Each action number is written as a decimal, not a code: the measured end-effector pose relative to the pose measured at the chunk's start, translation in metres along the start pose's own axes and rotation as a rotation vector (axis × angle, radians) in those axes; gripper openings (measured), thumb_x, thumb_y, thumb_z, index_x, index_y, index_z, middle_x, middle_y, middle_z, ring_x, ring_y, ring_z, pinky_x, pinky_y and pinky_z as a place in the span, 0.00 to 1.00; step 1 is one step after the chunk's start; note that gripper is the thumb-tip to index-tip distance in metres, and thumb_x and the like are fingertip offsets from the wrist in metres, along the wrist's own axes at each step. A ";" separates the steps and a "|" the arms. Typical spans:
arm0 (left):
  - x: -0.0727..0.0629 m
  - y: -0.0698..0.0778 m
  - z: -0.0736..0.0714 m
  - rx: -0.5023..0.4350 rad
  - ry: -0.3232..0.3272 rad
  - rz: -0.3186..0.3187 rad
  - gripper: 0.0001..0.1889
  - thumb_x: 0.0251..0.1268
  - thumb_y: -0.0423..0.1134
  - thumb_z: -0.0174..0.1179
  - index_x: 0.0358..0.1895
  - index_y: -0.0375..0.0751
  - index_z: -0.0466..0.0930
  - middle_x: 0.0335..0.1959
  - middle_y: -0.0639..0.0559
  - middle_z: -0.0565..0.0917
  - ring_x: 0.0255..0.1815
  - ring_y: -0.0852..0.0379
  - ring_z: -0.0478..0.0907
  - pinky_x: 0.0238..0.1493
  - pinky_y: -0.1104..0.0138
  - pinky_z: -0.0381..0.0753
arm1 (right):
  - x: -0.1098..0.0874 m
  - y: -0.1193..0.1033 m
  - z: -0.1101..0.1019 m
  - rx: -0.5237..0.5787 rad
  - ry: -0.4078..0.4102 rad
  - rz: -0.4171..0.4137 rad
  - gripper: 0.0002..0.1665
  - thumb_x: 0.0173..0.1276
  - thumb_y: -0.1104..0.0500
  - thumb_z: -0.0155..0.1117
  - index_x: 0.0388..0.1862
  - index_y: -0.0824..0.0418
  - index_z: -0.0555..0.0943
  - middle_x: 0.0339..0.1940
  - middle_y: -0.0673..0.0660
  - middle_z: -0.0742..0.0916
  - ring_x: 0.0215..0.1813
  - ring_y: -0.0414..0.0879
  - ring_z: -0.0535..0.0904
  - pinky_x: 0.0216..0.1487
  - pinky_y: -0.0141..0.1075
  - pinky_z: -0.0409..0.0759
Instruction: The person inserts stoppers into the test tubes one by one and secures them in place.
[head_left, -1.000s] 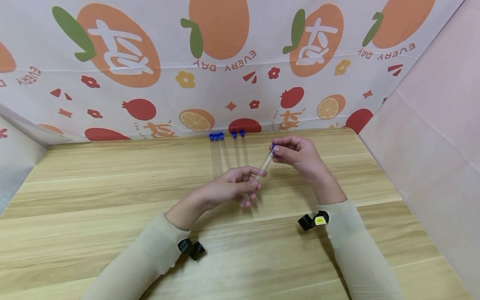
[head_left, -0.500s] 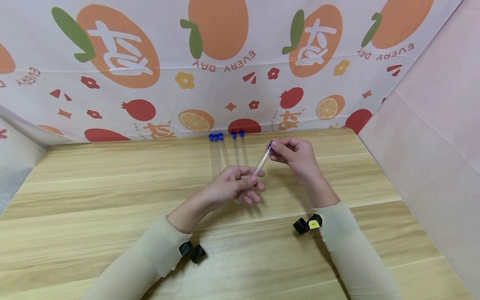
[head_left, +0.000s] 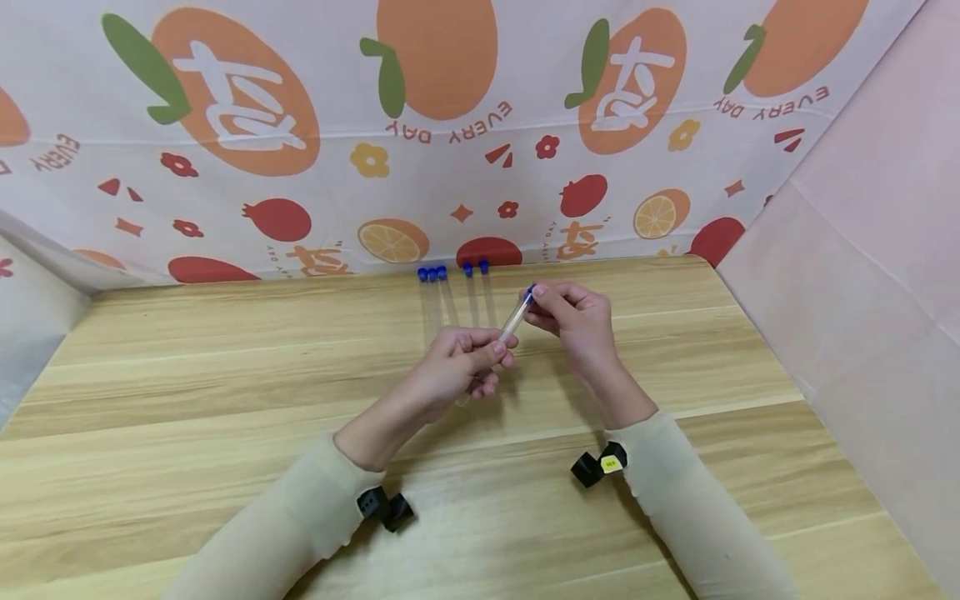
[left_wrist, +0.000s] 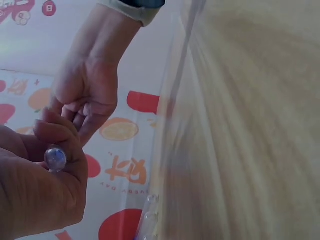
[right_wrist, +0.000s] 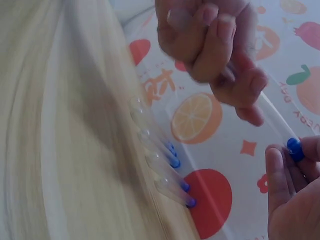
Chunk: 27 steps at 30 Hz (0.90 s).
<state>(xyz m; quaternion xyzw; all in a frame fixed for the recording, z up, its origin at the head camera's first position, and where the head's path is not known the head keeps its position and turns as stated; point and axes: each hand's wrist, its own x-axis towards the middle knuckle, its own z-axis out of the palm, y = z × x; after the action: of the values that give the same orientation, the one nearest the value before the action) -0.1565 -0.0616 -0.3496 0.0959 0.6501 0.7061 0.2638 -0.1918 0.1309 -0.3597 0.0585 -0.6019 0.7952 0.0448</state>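
Observation:
Between my two hands a clear test tube is held at a slant, its blue cap up and to the right. My left hand grips the tube's lower part between thumb and fingers. The rounded bottom pokes out of that hand in the left wrist view. At the top end, my right hand pinches the blue cap with thumb and fingers. Behind the left hand, several more capped test tubes lie on the table, their lower ends partly hidden by the hand.
The wooden table runs back to a fruit-printed cloth hanging as a wall. A pale side panel stands on the right. The lying tubes' blue caps sit along the table's back edge.
Both hands have shifted left with the held tube, the right hand further than the left. The right hand stays at the cap. The tubes on the table have not moved.

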 end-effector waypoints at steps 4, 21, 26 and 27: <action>0.001 -0.001 -0.002 0.007 0.022 0.016 0.16 0.79 0.33 0.49 0.59 0.27 0.77 0.30 0.53 0.82 0.15 0.64 0.71 0.15 0.75 0.67 | -0.001 0.000 -0.001 -0.031 -0.031 -0.004 0.08 0.71 0.64 0.65 0.30 0.62 0.85 0.35 0.56 0.90 0.38 0.44 0.88 0.43 0.36 0.87; 0.005 -0.006 0.001 0.030 -0.067 0.067 0.21 0.81 0.41 0.48 0.67 0.33 0.71 0.53 0.35 0.83 0.45 0.43 0.86 0.45 0.59 0.88 | 0.002 -0.020 -0.013 -0.140 -0.160 0.002 0.08 0.70 0.64 0.66 0.45 0.68 0.83 0.41 0.59 0.90 0.39 0.45 0.87 0.47 0.39 0.87; 0.005 -0.007 -0.001 0.072 -0.109 0.058 0.20 0.81 0.37 0.45 0.68 0.33 0.70 0.57 0.33 0.82 0.50 0.40 0.84 0.51 0.53 0.86 | 0.006 -0.024 -0.021 -0.112 -0.092 0.009 0.08 0.71 0.63 0.65 0.46 0.65 0.82 0.39 0.60 0.89 0.37 0.44 0.87 0.44 0.37 0.87; 0.005 -0.008 -0.001 0.068 -0.110 0.047 0.19 0.81 0.36 0.46 0.67 0.33 0.72 0.56 0.32 0.81 0.47 0.43 0.85 0.50 0.55 0.86 | 0.007 -0.023 -0.022 -0.110 -0.078 0.009 0.09 0.71 0.63 0.65 0.46 0.66 0.82 0.39 0.60 0.89 0.37 0.44 0.87 0.44 0.36 0.87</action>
<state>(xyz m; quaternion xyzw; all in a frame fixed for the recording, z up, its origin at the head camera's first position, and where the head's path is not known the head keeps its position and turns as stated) -0.1595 -0.0600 -0.3584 0.1587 0.6558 0.6833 0.2790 -0.1960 0.1579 -0.3425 0.0841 -0.6461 0.7584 0.0208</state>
